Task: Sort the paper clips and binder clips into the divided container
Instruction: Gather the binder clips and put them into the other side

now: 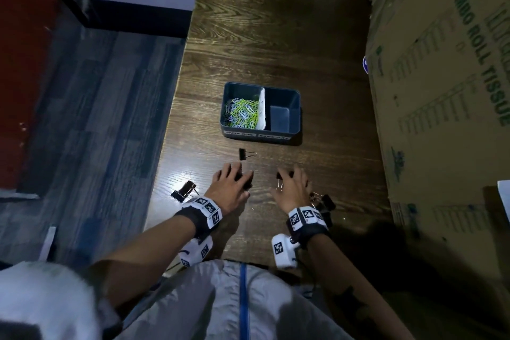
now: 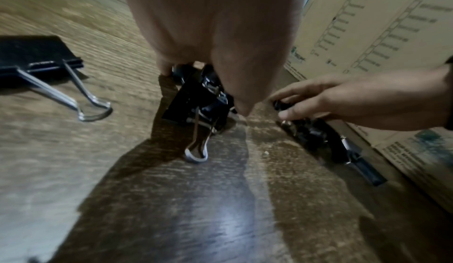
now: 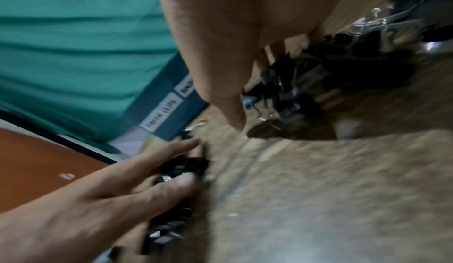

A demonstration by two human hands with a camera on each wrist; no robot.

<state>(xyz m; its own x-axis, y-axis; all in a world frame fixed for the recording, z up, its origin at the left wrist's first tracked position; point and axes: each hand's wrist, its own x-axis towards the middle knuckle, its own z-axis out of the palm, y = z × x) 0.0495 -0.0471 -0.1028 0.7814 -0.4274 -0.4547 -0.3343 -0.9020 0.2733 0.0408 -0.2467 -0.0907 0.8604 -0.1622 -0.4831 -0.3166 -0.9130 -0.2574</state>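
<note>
A dark blue divided container (image 1: 287,135) stands mid-table. Its left half holds green and pale paper clips (image 1: 242,114); its right half (image 1: 280,117) shows a bare floor. My left hand (image 1: 238,178) curls its fingers and thumb around a bunch of black binder clips (image 2: 196,104) on the table. My right hand (image 1: 287,176) pinches another black binder clip (image 1: 280,177) with its wire handles hanging down. More binder clips (image 1: 323,201) lie by the right wrist. Loose ones lie near the container (image 1: 244,154) and at the left (image 1: 183,190).
Large cardboard boxes (image 1: 441,77) printed "JUMBO ROLL TISSUE" wall off the table's right side. The wooden table's left edge (image 1: 171,130) drops to a grey floor. Bare table (image 1: 276,22) stretches beyond the container. The wrist views are blurred.
</note>
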